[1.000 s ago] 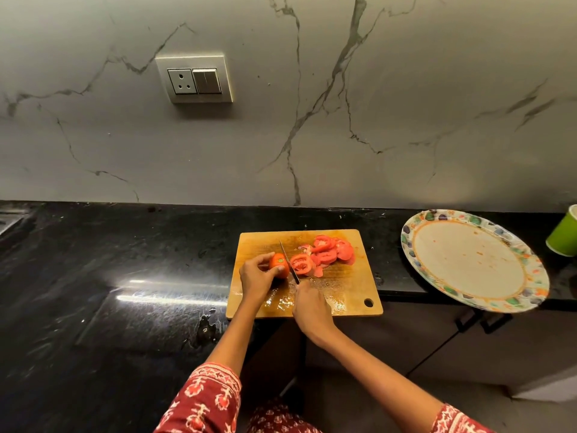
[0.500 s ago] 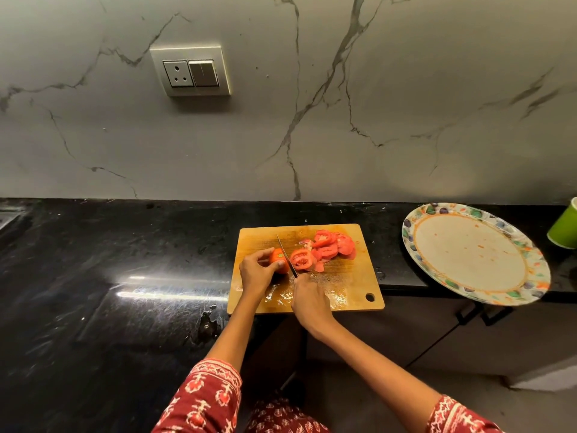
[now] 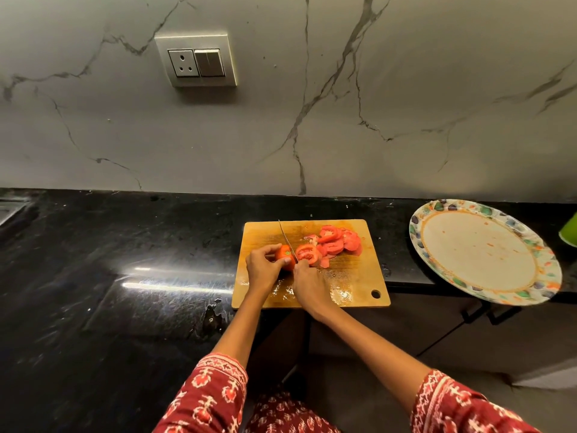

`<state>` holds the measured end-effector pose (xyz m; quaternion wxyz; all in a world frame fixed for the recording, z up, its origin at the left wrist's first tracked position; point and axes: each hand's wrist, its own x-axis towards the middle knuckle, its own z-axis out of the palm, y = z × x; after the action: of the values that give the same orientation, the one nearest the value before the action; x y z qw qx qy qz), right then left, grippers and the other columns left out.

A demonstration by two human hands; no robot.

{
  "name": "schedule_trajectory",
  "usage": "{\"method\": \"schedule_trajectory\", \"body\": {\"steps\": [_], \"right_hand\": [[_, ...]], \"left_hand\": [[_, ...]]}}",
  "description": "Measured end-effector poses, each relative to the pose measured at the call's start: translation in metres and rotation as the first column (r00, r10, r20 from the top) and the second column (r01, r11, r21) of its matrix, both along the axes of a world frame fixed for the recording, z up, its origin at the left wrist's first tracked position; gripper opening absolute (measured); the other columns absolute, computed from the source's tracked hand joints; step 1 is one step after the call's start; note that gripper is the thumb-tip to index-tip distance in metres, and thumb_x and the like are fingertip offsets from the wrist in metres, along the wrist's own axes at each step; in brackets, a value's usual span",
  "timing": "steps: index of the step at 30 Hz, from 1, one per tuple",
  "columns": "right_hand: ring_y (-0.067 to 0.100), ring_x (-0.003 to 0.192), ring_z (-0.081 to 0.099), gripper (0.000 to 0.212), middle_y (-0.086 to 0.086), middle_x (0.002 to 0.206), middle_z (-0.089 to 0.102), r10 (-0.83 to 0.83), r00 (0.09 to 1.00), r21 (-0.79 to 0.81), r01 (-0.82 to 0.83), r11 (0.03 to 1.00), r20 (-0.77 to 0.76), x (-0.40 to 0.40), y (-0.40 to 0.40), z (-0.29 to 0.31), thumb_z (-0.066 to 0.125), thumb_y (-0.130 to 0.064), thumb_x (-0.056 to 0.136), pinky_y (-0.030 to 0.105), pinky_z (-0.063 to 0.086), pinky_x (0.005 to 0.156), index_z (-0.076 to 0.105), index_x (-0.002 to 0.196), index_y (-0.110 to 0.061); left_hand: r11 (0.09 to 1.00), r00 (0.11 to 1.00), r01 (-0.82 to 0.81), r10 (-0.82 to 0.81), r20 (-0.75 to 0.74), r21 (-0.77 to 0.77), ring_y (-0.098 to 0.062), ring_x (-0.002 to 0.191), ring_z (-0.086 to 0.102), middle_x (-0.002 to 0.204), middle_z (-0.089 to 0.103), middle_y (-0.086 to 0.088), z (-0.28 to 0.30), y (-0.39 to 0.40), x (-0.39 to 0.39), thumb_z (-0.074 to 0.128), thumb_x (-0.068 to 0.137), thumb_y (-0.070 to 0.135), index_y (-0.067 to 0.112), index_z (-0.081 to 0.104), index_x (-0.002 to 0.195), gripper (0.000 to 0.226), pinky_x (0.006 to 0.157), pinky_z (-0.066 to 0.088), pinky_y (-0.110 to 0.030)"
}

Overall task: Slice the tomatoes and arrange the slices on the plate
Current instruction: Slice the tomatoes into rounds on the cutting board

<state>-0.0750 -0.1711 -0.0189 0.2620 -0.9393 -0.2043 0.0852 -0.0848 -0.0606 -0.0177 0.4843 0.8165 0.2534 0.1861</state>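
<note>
From the head view, your left hand (image 3: 261,267) sits just left of the frame's centre, fingers curled round the remaining piece of tomato (image 3: 284,257) and pinning it to the wooden cutting board (image 3: 356,285). Your right hand (image 3: 309,284) is just beside it, lower and to the right, closed round the handle of the knife (image 3: 287,242); the handle itself is hidden inside your grip. The thin blade runs up and to the left from that hand, lying along the right face of the tomato piece, between it and the nearest cut slice.

The tomato slices (image 3: 335,242) lie in an overlapping heap on the upper right part of the board, touching one another. The near edge of the board looks wet and shiny.

At the right of the frame the patterned plate (image 3: 544,260) rests on the black countertop (image 3: 109,245), well apart from the board, its centre bare except for small reddish specks. A green cup (image 3: 569,231) shows at the far right edge, beside the plate. In the upper left, a socket and switch panel (image 3: 196,60) is set in the marbled wall.
</note>
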Motion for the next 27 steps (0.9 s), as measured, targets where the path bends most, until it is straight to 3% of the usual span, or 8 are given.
{"method": "schedule_trajectory", "body": {"steps": [6, 15, 20, 27], "right_hand": [[0.032, 0.088, 0.059, 0.018, 0.017, 0.095, 0.063, 0.008, 1.0, -0.003, -0.008, 1.0, 0.004, -0.011, -0.011, -0.008, 0.029, -0.01, 0.099, 0.033, 0.034, 0.062, 0.046, 0.104, -0.003], [0.037, 0.089, 0.063, 0.024, 0.022, 0.097, 0.065, 0.052, 0.999, 0.007, -0.052, 0.999, -0.013, 0.009, 0.004, -0.002, 0.025, -0.013, 0.102, 0.04, 0.041, 0.064, 0.044, 0.11, 0.0], [0.035, 0.084, 0.062, 0.023, 0.021, 0.092, 0.064, 0.048, 0.999, 0.01, -0.047, 0.999, -0.021, 0.002, -0.006, -0.013, 0.028, -0.013, 0.101, 0.034, 0.033, 0.059, 0.045, 0.107, 0.0], [0.033, 0.093, 0.06, 0.024, 0.018, 0.1, 0.062, -0.016, 0.987, 0.008, 0.017, 1.0, -0.162, -0.008, -0.009, -0.015, 0.028, -0.011, 0.099, 0.032, 0.034, 0.065, 0.047, 0.11, 0.0]], "left_hand": [[1.0, 1.0, 0.004, -0.004, -0.006, 0.013, -0.02, 0.102, 0.062, 0.112, 0.067, -0.013, 0.0, -0.002, 0.0, 0.077, 0.071, 0.007, 0.003, 0.065, 0.111, 0.042, 0.086, 0.049, -0.023], [1.0, 1.0, 0.005, -0.005, -0.016, 0.011, -0.022, 0.106, 0.061, 0.115, 0.065, -0.014, 0.002, 0.002, 0.003, 0.075, 0.073, 0.007, 0.001, 0.063, 0.113, 0.042, 0.088, 0.049, -0.026], [1.0, 1.0, -0.024, 0.024, 0.0, 0.007, -0.021, 0.105, 0.062, 0.114, 0.066, -0.015, 0.002, -0.002, 0.002, 0.075, 0.073, 0.005, 0.001, 0.064, 0.113, 0.042, 0.088, 0.049, -0.025], [1.0, 1.0, -0.009, 0.009, 0.008, 0.006, -0.02, 0.103, 0.062, 0.112, 0.066, -0.015, -0.002, -0.002, 0.001, 0.076, 0.072, 0.005, 0.0, 0.064, 0.112, 0.042, 0.085, 0.048, -0.022]]}}
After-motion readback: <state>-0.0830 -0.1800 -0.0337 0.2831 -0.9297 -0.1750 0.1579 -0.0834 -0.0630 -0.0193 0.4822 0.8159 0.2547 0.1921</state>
